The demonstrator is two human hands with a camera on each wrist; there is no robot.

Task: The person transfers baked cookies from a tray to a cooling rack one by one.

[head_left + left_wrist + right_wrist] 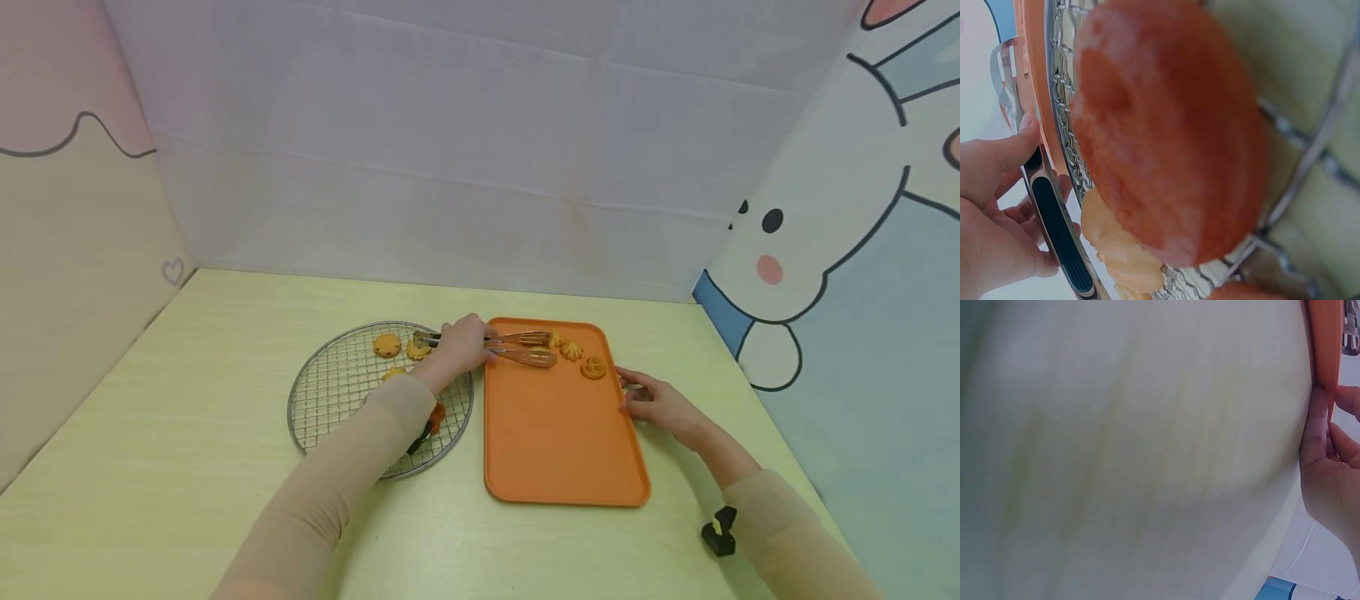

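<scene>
The left hand (461,343) is closed around the handle end of a pair of tongs (517,347), which reach out over the far end of the orange tray (555,442). The tong tips sit at a cookie (552,338) at the tray's far edge; they look closed on it, though the head view is too small to be sure. Just beside that one on the tray lie a flower-shaped cookie (571,350) and a round cookie (593,367).

The right hand (654,402) rests against the tray's right edge, fingers loosely curled on the rim (1329,356) and thumb alongside, steadying it rather than carrying anything.

To the left of the tray sits a round wire rack (337,392) on the pale desk (187,467). It carries cookies near its far side (387,344), with more partly hidden under the left forearm; the left wrist view shows some close up on the mesh (1166,125).

Judging from this, the moving of cookies between rack and tray is partway: three at the tray, several on the rack.
</scene>
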